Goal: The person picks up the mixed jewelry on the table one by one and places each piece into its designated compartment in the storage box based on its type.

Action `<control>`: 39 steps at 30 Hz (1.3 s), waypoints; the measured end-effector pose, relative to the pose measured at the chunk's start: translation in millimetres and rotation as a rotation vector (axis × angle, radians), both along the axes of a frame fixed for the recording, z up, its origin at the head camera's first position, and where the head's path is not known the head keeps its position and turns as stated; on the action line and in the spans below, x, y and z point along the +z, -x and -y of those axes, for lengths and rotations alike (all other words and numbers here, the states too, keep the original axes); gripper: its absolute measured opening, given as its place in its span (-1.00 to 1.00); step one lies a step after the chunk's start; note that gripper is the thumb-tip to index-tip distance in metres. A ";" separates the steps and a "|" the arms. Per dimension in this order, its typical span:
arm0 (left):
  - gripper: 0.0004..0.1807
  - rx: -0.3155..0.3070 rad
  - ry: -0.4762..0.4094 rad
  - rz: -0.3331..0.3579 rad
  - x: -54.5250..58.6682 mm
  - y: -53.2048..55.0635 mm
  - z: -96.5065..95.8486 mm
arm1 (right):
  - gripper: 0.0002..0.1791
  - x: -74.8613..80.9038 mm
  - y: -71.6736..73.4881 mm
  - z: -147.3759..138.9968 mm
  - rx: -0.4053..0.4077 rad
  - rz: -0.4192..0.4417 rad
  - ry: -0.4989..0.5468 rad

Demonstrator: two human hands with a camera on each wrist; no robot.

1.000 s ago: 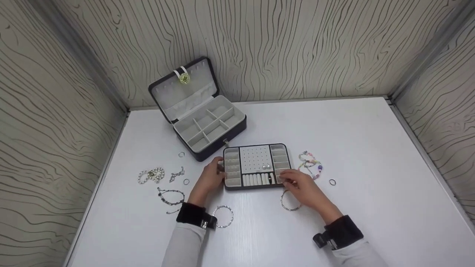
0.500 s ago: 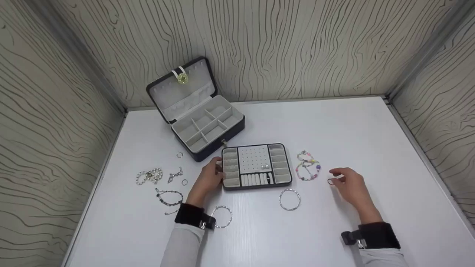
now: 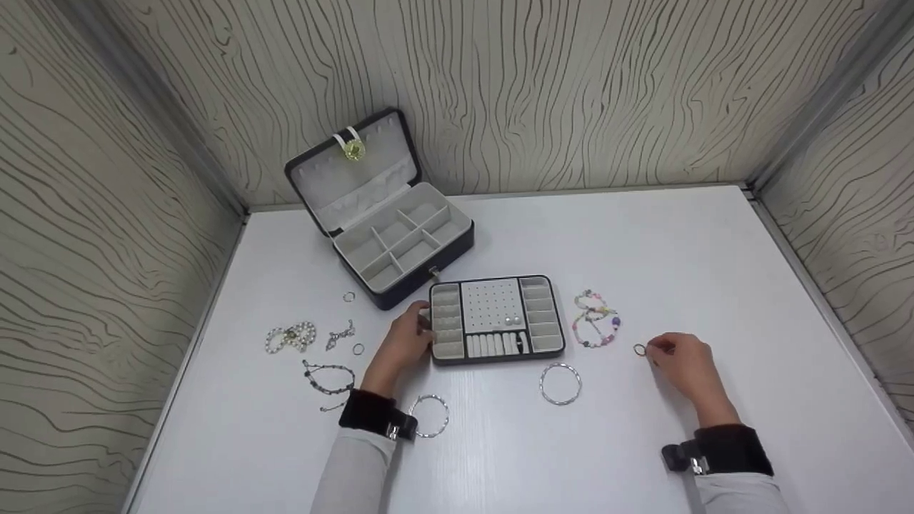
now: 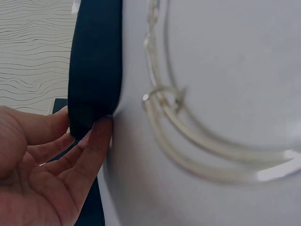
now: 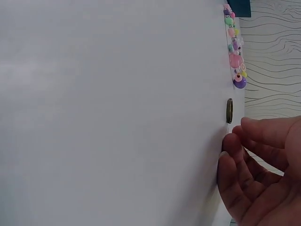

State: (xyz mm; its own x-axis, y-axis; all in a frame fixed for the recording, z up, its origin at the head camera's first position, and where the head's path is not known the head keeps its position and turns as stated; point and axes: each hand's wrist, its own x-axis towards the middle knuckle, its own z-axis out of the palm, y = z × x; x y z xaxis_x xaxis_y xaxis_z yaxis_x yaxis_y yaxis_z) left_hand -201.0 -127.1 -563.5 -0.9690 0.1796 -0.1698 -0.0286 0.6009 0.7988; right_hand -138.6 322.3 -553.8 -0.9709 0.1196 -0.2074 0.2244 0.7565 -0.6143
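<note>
A dark-edged jewelry tray [image 3: 493,305] with small compartments, a perforated earring panel and ring rolls lies on the table. My left hand [image 3: 404,344] grips its left end; in the left wrist view, thumb and fingers of that left hand [image 4: 61,165] pinch the tray's dark side [image 4: 96,56]. Two pearl studs [image 3: 513,320] sit on the panel, and one dark ring [image 3: 520,343] is in the ring rolls. To the right, my right hand [image 3: 687,364] has bent fingers beside a thin ring [image 3: 640,350] on the table. The right wrist view shows a small gap between ring [image 5: 229,111] and fingertips.
An open jewelry box [image 3: 403,239] stands behind the tray. Left lie a pearl bracelet [image 3: 303,333], a dark beaded bracelet [image 3: 328,390], a silvery brooch-like piece [image 3: 341,334] and two rings. Silver bangles [image 3: 560,384] are in front; colorful beaded bracelets [image 3: 598,320] lie right of the tray.
My right hand has left the tray's right end and moved right to the thin ring, its fingers drawing closer together. My left hand stays on the tray.
</note>
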 end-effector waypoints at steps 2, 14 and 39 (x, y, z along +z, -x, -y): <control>-0.39 -0.005 -0.004 -0.004 0.0 0.6 -0.4 | -0.74 -0.2 0.3 -0.4 0.001 0.013 0.000; -0.39 -0.002 -0.003 -0.006 -1.3 0.0 1.0 | -0.72 4.4 7.7 8.8 -0.005 0.096 -0.044; -0.39 -0.003 -0.025 -0.034 -2.0 -0.2 1.1 | -0.81 1.1 9.9 -1.9 -0.025 0.090 0.035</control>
State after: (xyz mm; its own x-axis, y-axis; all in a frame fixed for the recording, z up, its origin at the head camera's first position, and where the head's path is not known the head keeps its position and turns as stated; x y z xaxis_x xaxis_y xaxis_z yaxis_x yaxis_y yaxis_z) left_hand -200.8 -128.3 -565.5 -0.9736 0.1862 -0.1318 0.0008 0.5805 0.8143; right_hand -148.5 324.2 -552.7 -0.9450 0.1346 -0.2981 0.2984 0.7282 -0.6171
